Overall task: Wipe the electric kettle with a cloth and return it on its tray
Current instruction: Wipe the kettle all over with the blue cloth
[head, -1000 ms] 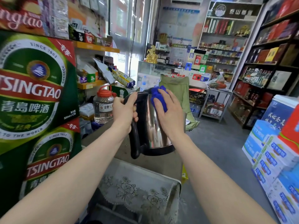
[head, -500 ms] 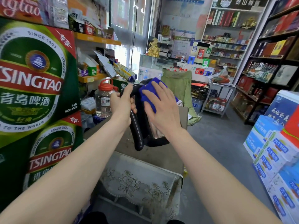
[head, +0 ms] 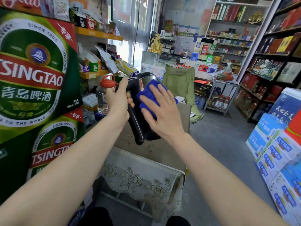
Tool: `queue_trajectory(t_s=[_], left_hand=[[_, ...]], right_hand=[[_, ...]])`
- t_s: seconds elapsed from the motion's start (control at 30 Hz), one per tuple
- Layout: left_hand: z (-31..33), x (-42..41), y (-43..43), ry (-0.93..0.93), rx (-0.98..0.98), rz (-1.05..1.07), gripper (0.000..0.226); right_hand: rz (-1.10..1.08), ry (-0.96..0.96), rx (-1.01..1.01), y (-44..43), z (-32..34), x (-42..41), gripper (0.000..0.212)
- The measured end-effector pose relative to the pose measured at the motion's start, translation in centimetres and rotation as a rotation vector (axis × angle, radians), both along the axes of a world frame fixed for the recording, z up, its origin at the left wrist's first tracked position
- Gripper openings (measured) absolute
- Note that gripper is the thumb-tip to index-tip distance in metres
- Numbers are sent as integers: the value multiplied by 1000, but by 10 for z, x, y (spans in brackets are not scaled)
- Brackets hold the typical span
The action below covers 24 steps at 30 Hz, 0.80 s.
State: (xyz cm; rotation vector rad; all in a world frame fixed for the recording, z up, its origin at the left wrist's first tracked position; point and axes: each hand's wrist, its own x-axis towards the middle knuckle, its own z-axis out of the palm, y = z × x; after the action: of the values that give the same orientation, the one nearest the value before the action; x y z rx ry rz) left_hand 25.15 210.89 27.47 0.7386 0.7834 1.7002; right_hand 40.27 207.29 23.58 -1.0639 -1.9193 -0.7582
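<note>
My left hand (head: 116, 101) grips one kettle (head: 136, 128); my flat right hand (head: 164, 113) presses one cloth (head: 147, 97) on it. One jar (head: 102, 98) holds clear liquid.

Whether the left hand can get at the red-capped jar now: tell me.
Probably not yet: the left hand holds the kettle up by its handle. The jar stands close beside it with nothing between, so reach looks easy once freed.

Tsingtao beer cartons (head: 32, 70) stand left of a lace-covered table (head: 162, 154); a green chair (head: 179, 82) sits beyond.
</note>
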Motion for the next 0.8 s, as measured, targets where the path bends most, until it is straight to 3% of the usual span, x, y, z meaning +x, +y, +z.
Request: queue_trajectory(t_s=[0.13,0.2,0.37,0.5,0.57,0.8], left_hand=[[1,-10,3,-62,-50,52,32],[0,-10,4,-75,-67,58,29],[-2,-12,5,-127,-74,0,27],[-13,-22,9,-211,-76,-14,25],[-19,-27,9,-207,-76,-15,24],[-26,-22,3,-83,1,-18,20]], right_hand=[[40,-334,108,-4,-18,17,32],[38,-311,113,1,-13,20,30],[-77,-44,88,5,0,-9,30],[-4,-267,134,5,-12,-7,31],[38,-276,127,7,-16,4,34],[-32,483,-251,-1,-12,1,45]])
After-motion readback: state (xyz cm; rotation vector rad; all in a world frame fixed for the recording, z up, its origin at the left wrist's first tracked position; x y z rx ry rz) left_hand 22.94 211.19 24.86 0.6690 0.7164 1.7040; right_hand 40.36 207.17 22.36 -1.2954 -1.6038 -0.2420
